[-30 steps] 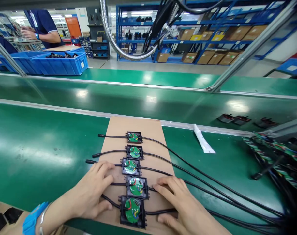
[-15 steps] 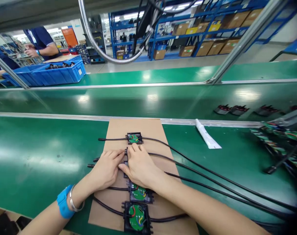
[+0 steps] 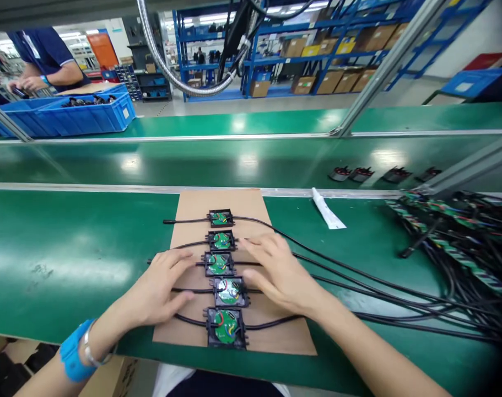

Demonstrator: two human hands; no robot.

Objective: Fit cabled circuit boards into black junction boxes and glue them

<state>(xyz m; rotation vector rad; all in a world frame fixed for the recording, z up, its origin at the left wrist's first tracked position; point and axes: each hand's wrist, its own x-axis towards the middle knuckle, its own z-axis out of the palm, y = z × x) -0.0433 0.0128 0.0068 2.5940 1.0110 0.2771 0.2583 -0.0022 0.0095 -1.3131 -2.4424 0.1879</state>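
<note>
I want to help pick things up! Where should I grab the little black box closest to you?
Probably by the two short side walls of the nearest box, coming straight down from above. It lies flat and open-topped on the cardboard, green board and wires showing, with cables leaving left and right, so keep your grip off the inside.

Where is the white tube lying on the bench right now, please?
In the head view, the white tube lies on the green bench right of the cardboard sheet, beyond the right hand.
</note>
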